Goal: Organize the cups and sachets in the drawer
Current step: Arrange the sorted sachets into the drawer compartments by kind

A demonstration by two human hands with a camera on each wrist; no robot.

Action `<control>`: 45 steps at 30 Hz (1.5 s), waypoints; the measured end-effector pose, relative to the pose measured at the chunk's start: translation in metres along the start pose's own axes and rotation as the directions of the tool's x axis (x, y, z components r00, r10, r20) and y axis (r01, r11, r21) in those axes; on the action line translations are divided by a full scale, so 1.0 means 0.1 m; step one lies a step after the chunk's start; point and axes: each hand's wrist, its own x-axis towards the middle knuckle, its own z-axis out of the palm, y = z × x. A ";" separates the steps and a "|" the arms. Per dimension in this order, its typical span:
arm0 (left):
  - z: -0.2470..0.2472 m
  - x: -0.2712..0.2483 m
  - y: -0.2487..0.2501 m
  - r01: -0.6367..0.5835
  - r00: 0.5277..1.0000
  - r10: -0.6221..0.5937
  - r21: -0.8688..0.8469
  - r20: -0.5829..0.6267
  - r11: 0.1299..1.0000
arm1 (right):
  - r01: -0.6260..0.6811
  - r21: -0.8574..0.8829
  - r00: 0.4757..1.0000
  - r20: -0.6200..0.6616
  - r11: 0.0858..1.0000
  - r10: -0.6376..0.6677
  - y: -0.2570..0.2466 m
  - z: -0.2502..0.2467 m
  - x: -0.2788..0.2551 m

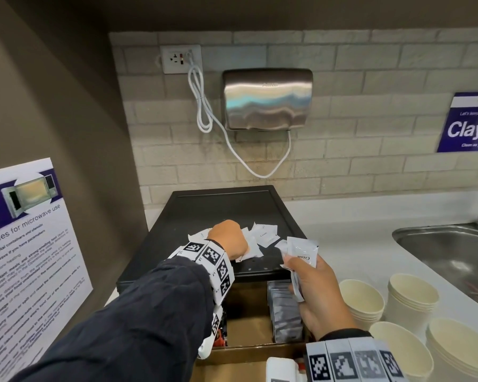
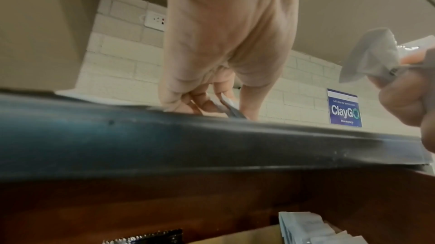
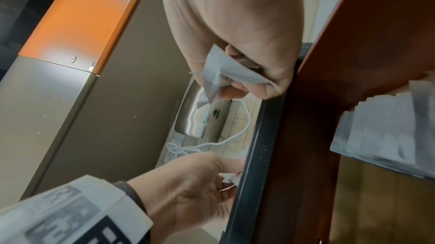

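Loose white cream sachets (image 1: 264, 236) lie scattered on top of a black drawer unit (image 1: 204, 208). My left hand (image 1: 228, 239) reaches down into that pile, and in the left wrist view its fingertips (image 2: 207, 102) pinch a sachet (image 2: 227, 103). My right hand (image 1: 319, 293) hovers over the open wooden drawer (image 1: 246, 326) and grips a bunch of sachets (image 1: 301, 253), also seen crumpled in its fingers (image 3: 221, 73). A row of sachets (image 1: 286, 312) stands packed in the drawer's right part. Stacks of paper cups (image 1: 411, 299) stand on the counter to the right.
A steel sink (image 1: 453, 252) lies at the far right. A hand dryer (image 1: 268, 99) with a white cord hangs on the tiled wall. A brown cabinet side with a microwave poster (image 1: 25, 257) closes off the left. A white object (image 1: 282, 368) lies at the drawer's front.
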 end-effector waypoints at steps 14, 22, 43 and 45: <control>0.05 -0.77 -0.14 0.015 0.974 -0.223 -0.977 -0.033 0.212 | -0.035 0.039 0.992 0.127 0.999 0.030 -0.07 0.03 -0.10; 0.26 -1.26 -0.35 -0.046 0.915 -0.378 -0.968 -0.141 0.249 | -0.027 0.010 0.954 0.300 1.000 0.022 -0.07 0.19 -0.35; 0.44 -1.30 -0.50 0.346 0.935 0.151 -0.739 0.320 -0.577 | 0.090 -0.371 0.941 0.335 0.924 0.043 0.17 0.52 -0.47; 0.44 -1.30 -0.53 0.355 0.934 0.197 -0.712 0.298 -0.606 | 0.118 -0.402 0.944 0.329 0.908 0.022 0.16 0.50 -0.46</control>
